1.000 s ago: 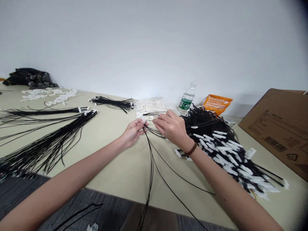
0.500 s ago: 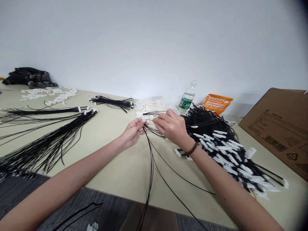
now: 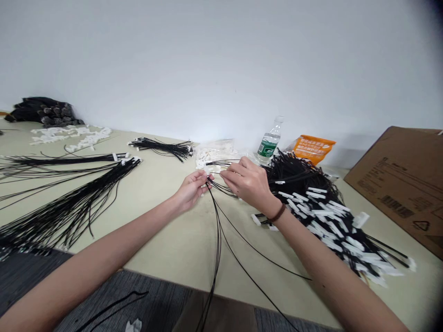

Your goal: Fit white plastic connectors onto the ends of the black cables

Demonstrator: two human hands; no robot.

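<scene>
At the middle of the view, my left hand is closed, thumb and fingers pinching a small white connector, partly hidden by the fingertips. Thin black wires run from it, some drooping over the table's front edge. My right hand, just to the right, has its fingertips pinched on a single black wire that reaches toward the connector. More white connectors and wires lie behind the two hands. A dark band circles the right wrist.
On the right are a heap of black cables with white connectors, a water bottle, an orange packet and a cardboard box. Bundled black wires and loose white pieces lie left. A plastic bag sits behind.
Hardly anything differs. Both hands keep their grip in the same place, with only a slight shift of the view.
</scene>
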